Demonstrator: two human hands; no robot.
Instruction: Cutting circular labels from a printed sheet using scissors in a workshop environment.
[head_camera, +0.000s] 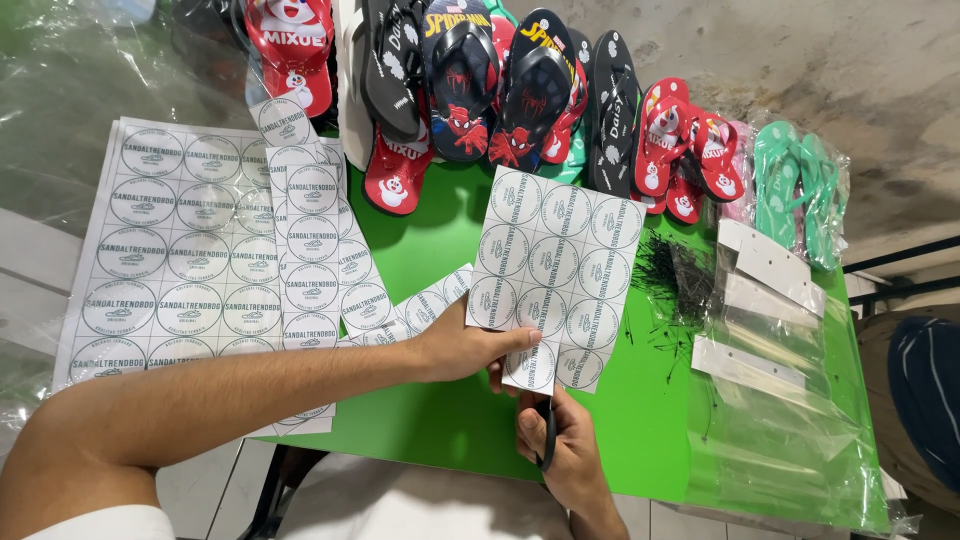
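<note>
Partly hidden, black scissors (547, 440) sit in the right hand (560, 455), fingers wrapped round them; left hand (470, 345) fingers pinch a glossy round-sticker sheet (553, 270) at 12 o'clock.

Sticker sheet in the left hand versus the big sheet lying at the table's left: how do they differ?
The held sheet is small, lifted and tilted, pinched by the left hand; the big sheet lies flat and untouched. The held sheet's lower edge is cut to a stepped outline; the big sheet looks whole. Both carry rows of round white stickers.
</note>
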